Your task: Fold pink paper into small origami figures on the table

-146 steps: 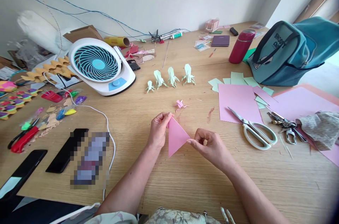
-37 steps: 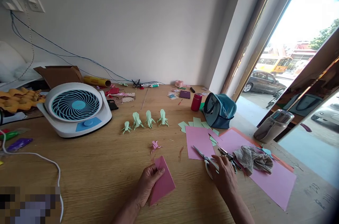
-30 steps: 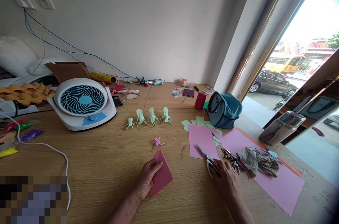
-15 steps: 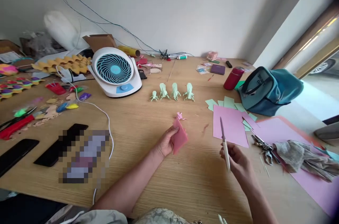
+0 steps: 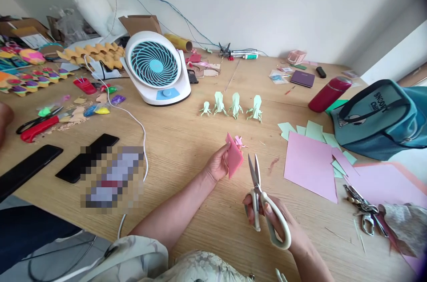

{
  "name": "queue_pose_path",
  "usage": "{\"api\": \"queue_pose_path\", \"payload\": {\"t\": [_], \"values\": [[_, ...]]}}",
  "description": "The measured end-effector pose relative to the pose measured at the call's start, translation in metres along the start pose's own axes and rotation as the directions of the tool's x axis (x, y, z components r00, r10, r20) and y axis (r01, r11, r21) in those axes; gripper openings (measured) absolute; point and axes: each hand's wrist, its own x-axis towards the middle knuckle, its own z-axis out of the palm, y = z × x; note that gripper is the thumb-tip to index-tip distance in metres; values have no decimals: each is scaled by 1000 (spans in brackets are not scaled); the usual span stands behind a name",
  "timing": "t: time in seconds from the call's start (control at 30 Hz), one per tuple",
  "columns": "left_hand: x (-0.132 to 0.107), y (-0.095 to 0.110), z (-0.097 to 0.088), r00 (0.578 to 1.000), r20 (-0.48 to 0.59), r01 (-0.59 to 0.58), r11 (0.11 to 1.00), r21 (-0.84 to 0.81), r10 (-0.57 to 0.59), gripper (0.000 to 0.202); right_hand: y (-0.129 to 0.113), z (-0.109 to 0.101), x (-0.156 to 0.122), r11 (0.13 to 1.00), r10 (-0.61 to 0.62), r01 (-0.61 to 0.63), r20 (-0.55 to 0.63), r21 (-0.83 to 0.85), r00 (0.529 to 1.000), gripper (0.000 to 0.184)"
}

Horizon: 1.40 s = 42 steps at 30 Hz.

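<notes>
My left hand (image 5: 218, 163) is closed on a folded piece of pink paper (image 5: 235, 159), held upright just above the table. Behind that paper lies a small pink folded figure (image 5: 239, 141), partly hidden. My right hand (image 5: 271, 217) grips a pair of scissors (image 5: 256, 188) with pale handles. Their blades are slightly apart and point away from me, close to the right of the pink paper but not touching it. Several light green folded-paper figures (image 5: 235, 106) stand in a row farther back.
A fan (image 5: 156, 68) stands at the back left. Phones (image 5: 87, 157) and a white cable lie to the left. To the right are pink sheets (image 5: 310, 164), green paper pieces (image 5: 314, 130), a red bottle (image 5: 330, 94), a teal bag (image 5: 376, 117) and keys (image 5: 365, 211).
My right hand has moved left towards the pink paper, and the scissors have gone from closed to slightly open. The camera view has shifted, bringing part of another person in at the left.
</notes>
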Motion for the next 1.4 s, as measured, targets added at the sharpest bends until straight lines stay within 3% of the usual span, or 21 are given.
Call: {"api": "queue_pose_path", "payload": {"t": [0.27,0.47,0.8,1.1,1.4], "values": [[1,1,-1,1000,-2,2,998,-58,-2,15,1,6,-7,995,80,-85,84,52,993,54],[-1,1,0,1000,8,-12,999,-53,12,17,2,7,-10,988,138,-142,71,54,988,53],[-1,1,0,1000,2,-13,998,-57,13,16,11,0,-13,988,151,-154,73,28,986,56],[-1,1,-2,1000,-4,-3,999,-50,3,20,-2,5,-13,981,187,-188,18,54,982,54],[0,0,-4,1000,11,-14,999,32,14,24,3,1,-12,983,170,-172,31,66,985,54]]}}
